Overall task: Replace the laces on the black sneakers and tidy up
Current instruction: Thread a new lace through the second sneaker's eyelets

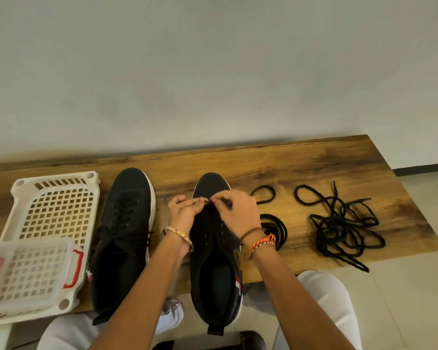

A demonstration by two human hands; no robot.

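Left hand (181, 213): raised over the toe end of the right-hand sneaker, fingers curled, thumb and fingertips pinching something small and dark at the lowest eyelets (most likely a lace end, though it is too small to be certain).
Right hand (235, 210): meets the left hand at the same spot, fingers bent and pinching at the front of the lacing area; what exactly it grasps cannot be made out.
Right-hand sneaker (216, 261): black, white sole edge, toe pointing away from the person, heel hanging over the near edge of the table; its eyelet rows look bare.
Left-hand sneaker (123, 231): black, just beside the basket, toe also pointing away; a black lace runs across its eyelets.
Coiled lace (280, 229): a neat black ring lying on the table just right of the worked sneaker, partly hidden behind the right wrist.
Loose lace loop (263, 194): a single black loop beyond the coil.
Tangled laces (344, 226): a messy black heap well to the right, near the table's right end.
White basket (53, 208): perforated plastic, at the left end of the table.
Clear box (33, 269): see-through, red clasps, sitting in the near part of the basket.
Wooden table (314, 162): brown grain, set against a pale wall.
Wrists: bracelets on both (gold-toned on the left, orange and brown threads on the right).
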